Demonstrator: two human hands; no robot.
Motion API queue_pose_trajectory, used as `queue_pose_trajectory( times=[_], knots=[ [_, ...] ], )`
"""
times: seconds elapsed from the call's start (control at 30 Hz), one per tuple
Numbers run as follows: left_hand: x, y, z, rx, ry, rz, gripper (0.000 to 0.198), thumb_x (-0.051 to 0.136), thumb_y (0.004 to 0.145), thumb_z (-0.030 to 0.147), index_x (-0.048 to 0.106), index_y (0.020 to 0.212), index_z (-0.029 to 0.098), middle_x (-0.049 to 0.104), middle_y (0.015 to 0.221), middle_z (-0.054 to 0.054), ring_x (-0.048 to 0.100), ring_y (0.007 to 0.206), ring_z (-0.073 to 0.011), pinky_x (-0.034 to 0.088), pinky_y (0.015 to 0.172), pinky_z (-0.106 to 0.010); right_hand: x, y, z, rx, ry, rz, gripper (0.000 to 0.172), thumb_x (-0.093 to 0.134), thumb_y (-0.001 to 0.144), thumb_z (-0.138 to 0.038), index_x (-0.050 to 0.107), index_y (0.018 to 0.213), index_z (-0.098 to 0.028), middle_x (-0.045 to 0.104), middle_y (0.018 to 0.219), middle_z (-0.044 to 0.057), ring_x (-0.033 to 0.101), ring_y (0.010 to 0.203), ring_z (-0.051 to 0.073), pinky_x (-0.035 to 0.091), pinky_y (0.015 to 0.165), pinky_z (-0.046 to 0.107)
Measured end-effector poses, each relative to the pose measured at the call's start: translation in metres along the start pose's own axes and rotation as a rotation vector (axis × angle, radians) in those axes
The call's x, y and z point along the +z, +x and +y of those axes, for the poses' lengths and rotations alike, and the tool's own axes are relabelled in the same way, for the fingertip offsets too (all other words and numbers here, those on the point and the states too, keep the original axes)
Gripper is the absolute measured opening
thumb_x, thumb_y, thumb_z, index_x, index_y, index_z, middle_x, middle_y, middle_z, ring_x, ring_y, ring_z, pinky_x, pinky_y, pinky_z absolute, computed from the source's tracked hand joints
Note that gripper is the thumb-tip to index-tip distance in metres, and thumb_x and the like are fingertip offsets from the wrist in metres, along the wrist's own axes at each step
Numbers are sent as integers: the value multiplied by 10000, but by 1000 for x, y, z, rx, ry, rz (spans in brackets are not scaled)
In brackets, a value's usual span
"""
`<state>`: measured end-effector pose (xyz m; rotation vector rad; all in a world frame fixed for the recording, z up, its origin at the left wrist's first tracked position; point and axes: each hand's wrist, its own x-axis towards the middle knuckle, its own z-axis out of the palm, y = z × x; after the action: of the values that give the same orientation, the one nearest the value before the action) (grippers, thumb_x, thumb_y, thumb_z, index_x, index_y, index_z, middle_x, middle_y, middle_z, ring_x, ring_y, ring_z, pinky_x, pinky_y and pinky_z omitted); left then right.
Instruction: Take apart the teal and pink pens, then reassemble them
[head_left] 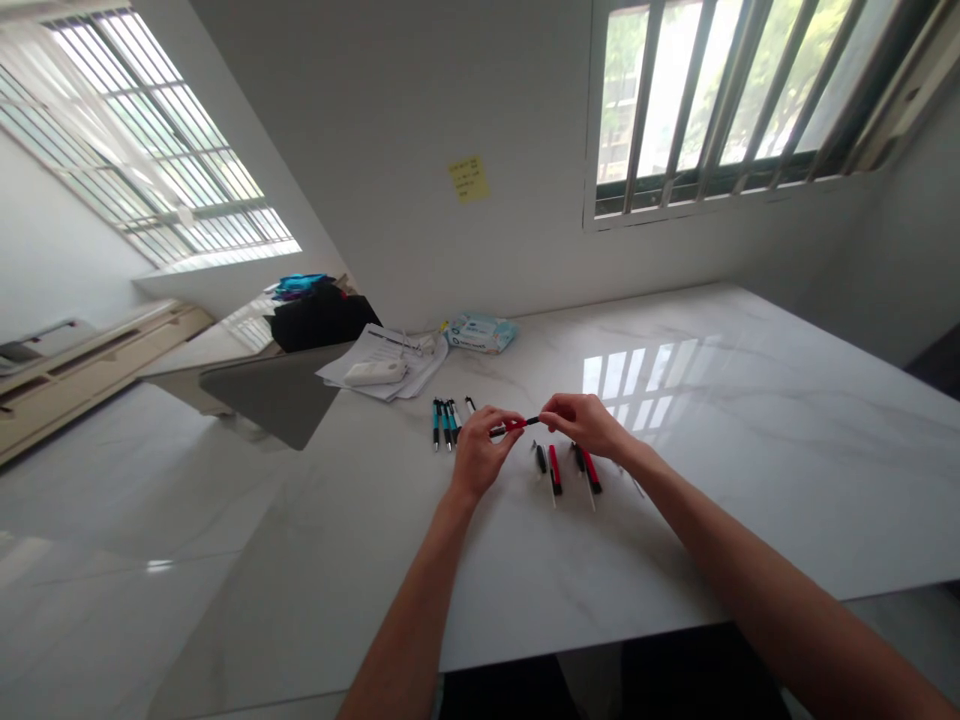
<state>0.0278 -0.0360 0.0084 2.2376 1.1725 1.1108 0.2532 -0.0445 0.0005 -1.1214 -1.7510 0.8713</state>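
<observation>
A red-and-black pen (515, 426) is held between my two hands above the marble-patterned table (517, 590). My left hand (481, 455) pinches its red barrel between thumb and fingers. At the pen's black right end, the fingertips of my right hand (589, 424) are closed. Below my right hand lie pen parts: a red barrel piece (555, 468) with a black end, another red barrel piece (592, 470), and small black pieces (541, 459). Thin white refills lie beside them. Several teal-and-black pens (436, 425) rest left of my left hand, partly hidden by it.
Papers (382, 352) with a white device (376, 373) on them lie at the back left, beside a wipes packet (480, 332). A grey chair back (274, 390) and a dark bundle (322, 318) stand further left. A yellow note (469, 179) is on the wall.
</observation>
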Motion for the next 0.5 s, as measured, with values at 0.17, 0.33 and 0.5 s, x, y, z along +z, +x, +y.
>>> queue_pose_trajectory(
  times=[0.17, 0.33, 0.5],
  knots=[
    [0, 0, 0, -5, -17, -3, 95, 729, 889, 268, 779, 970, 260, 719, 954, -48, 676, 898, -211, 563, 803, -326, 0, -1, 0, -17, 30, -26, 274, 694, 890, -439, 689, 1042, -212, 737, 774, 12, 619, 629, 148, 462, 593, 262],
    [-1, 0, 0, 0, -9, 8, 90, 734, 885, 250, 777, 964, 254, 716, 939, -45, 672, 877, -203, 556, 814, -328, -1, -1, -1, -13, -45, -17, 248, 664, 910, -433, 708, 990, -202, 735, 745, 21, 609, 620, 149, 461, 594, 264],
    [-1, 0, 1, -1, -22, 3, 88, 725, 894, 252, 775, 967, 256, 714, 952, -44, 671, 880, -201, 555, 828, -331, -2, -2, -4, -22, -84, -19, 220, 648, 924, -421, 711, 939, -211, 743, 777, 27, 622, 641, 151, 467, 610, 271]
  ],
)
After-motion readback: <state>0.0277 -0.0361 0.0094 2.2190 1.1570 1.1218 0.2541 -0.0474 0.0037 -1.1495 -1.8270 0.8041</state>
